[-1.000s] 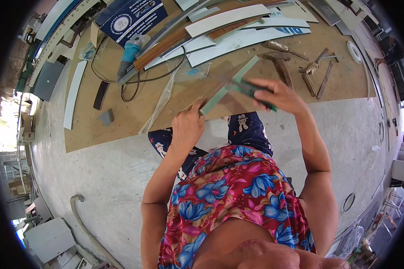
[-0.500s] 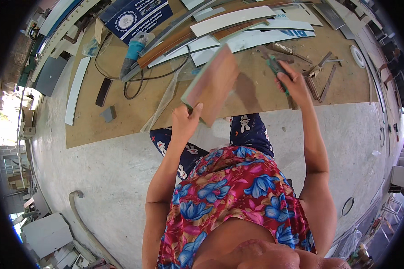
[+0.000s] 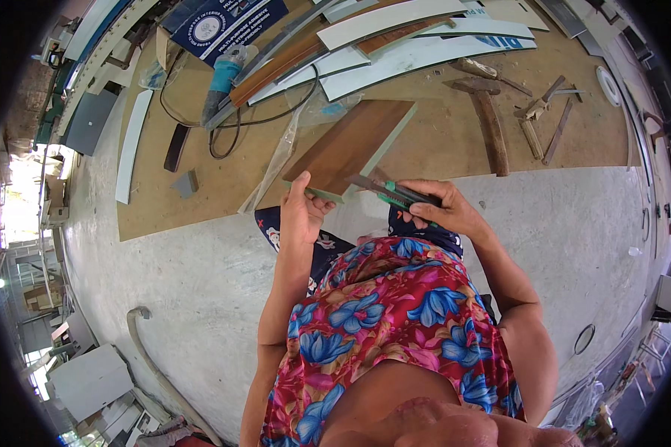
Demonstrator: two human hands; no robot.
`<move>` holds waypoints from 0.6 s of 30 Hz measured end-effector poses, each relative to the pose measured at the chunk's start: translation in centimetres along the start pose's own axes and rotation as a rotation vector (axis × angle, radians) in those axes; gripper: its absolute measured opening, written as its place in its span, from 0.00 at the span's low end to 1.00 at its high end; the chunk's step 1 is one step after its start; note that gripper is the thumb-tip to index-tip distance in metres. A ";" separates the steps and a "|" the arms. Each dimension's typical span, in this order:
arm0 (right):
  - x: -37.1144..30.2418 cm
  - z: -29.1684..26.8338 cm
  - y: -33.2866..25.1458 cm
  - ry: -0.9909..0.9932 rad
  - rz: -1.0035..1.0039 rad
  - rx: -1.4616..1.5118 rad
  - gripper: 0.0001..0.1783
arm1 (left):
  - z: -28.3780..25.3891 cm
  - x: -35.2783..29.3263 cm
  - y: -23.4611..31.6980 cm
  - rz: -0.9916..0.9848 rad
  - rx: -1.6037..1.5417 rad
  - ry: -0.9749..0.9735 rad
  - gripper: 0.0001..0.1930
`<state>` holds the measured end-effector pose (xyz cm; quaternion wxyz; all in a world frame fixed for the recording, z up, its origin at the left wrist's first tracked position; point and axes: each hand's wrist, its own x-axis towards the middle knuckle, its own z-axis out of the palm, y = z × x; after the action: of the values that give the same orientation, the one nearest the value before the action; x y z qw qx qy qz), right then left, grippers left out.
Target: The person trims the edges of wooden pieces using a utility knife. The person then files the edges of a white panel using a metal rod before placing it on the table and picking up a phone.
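In the head view, the left hand [image 3: 303,214] has its grip around the near end of a brown board [image 3: 354,145] — thumb on top — over the desk [image 3: 440,141], its long axis running from near left to far right. The right hand [image 3: 443,207], grip clenched on a green-and-black knife [image 3: 404,195], is just right of that near end — the blade [image 3: 362,182] points left, contact unclear.
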<state>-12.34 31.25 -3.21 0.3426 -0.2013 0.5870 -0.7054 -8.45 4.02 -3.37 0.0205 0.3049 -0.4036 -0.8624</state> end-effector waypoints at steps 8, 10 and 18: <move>1.0 -1.5 0.9 0.081 0.015 -0.037 0.23 | -1.6 0.1 0.1 -0.110 -0.025 -0.051 0.15; 2.4 -4.5 2.1 0.174 -0.008 -0.031 0.23 | -2.0 0.3 0.0 -0.120 -0.011 -0.080 0.16; 7.8 -13.4 4.8 0.578 -0.105 -0.079 0.23 | -2.2 0.7 0.8 -0.165 -0.089 -0.074 0.16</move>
<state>-25.70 34.46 -11.82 0.1163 -0.0353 0.6760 -0.7269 -7.95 1.80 -4.27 -0.0518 0.3038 -0.3391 -0.8888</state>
